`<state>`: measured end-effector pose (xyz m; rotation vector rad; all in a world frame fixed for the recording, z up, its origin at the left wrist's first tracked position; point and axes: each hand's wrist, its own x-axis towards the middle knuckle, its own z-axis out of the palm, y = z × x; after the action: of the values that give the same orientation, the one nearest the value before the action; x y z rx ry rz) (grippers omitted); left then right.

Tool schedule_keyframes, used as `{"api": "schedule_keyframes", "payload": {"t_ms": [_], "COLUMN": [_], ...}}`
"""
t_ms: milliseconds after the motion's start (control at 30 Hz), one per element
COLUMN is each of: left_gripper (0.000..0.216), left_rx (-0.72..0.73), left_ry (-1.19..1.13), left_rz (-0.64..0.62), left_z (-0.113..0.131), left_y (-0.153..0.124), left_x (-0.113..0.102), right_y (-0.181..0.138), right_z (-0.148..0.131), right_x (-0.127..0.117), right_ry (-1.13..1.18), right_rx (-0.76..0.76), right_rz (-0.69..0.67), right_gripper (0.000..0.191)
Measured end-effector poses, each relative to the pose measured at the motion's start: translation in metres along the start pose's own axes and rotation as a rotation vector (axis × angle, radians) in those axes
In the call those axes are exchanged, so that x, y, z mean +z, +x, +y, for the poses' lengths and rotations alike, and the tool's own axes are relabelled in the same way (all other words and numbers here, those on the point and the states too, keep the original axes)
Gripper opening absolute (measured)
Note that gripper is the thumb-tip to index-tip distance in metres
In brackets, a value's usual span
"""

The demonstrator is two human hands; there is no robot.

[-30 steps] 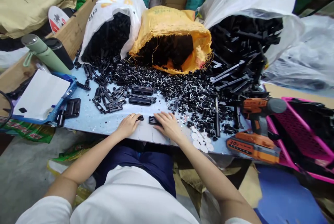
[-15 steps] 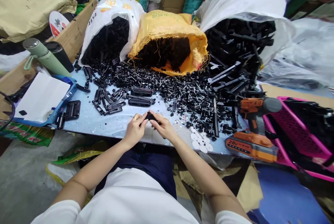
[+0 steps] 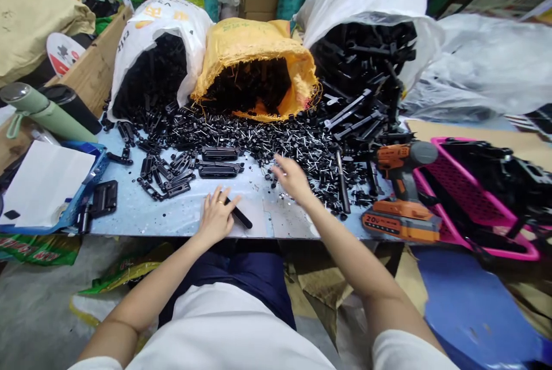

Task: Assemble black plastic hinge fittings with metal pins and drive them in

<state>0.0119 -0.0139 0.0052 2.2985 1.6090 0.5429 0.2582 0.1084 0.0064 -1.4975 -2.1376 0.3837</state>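
My left hand rests on the light blue table near its front edge, fingers closed on a long black plastic part that lies flat and sticks out to the right. A ring shows on one finger. My right hand is stretched forward over the heap of small black pieces with metal pins, fingers spread and blurred by motion, holding nothing that I can see. Two assembled black bars lie just beyond my hands.
Three open sacks of black parts stand at the back: white, yellow and white. An orange cordless drill lies at right beside a pink crate. A blue tray with white paper and a green bottle sit left.
My hands were together on a small black piece; they have parted. The left now holds the black part down on the table, the right has reached forward to the heap.
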Motion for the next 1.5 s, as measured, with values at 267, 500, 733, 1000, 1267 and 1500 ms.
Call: {"api": "schedule_keyframes", "payload": {"t_ms": [267, 500, 733, 1000, 1267, 1500], "left_gripper": [0.042, 0.048, 0.041, 0.033, 0.037, 0.032], "left_rx": [0.203, 0.119, 0.07, 0.18, 0.187, 0.207], "left_ry": [0.357, 0.458, 0.433, 0.24, 0.176, 0.179], "left_rz": [-0.317, -0.296, -0.292, -0.276, -0.258, -0.271], "left_z": [-0.004, -0.001, -0.004, -0.008, -0.015, -0.009], "left_y": [0.027, 0.017, 0.011, 0.021, 0.017, 0.021], "left_x": [-0.007, -0.006, -0.005, 0.006, 0.007, 0.01], "right_y": [0.095, 0.137, 0.104, -0.045, -0.119, -0.078], "right_z": [0.154, 0.192, 0.138, -0.027, 0.001, -0.021], "right_x": [-0.099, -0.105, -0.124, -0.04, -0.005, 0.017], "right_ry": [-0.398, -0.387, -0.53, -0.036, 0.145, -0.461], "right_rx": [0.34, 0.346, -0.076, -0.672, 0.014, -0.16], "right_rz": [0.142, 0.118, 0.117, -0.162, 0.345, -0.01], "right_gripper": [0.029, 0.046, 0.032, 0.017, 0.027, 0.036]}}
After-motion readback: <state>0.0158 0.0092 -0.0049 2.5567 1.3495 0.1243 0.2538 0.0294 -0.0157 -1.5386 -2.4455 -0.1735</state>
